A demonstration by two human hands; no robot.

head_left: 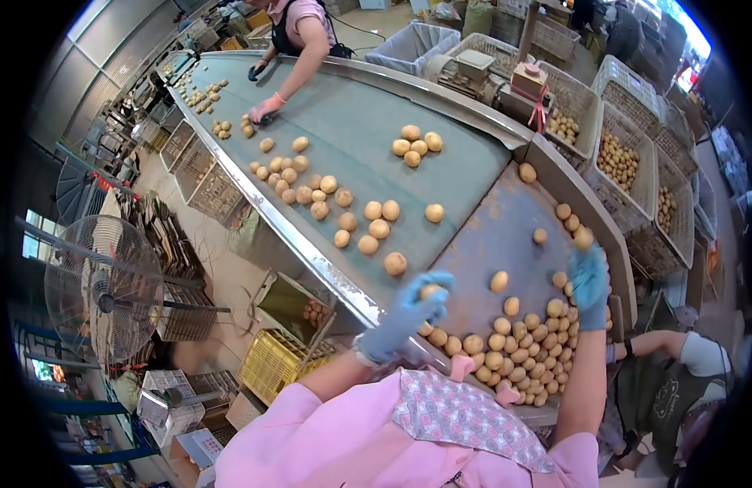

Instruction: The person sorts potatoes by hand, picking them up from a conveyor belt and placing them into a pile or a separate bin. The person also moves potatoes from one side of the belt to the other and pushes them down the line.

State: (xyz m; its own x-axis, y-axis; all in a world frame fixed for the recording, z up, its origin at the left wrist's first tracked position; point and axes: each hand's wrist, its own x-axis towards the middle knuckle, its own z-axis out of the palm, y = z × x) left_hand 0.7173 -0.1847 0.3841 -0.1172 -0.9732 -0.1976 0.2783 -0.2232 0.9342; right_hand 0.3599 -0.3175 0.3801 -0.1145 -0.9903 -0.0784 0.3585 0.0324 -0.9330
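My left hand (406, 319), in a blue glove, is closed around a round yellowish potato (430, 291) above the lower edge of the green belt (465, 183). Over the right side of the grey surface (494, 232) is my right hand (588, 281), also blue-gloved and blurred. Its fingers are at a potato (583, 238); whether they grip it cannot be made out. Many potatoes (518, 354) are piled on the grey surface between my hands and my body. More potatoes (376, 228) lie in loose groups on the green belt.
Across the belt stands a person (301, 32), one gloved hand (268, 107) at potatoes. Another person (677, 366) is at the right. A raised metal rim (583, 191) borders the surface. Crates (628, 175) of potatoes stand beyond it; a yellow crate (274, 363) and fan (105, 301) are left.
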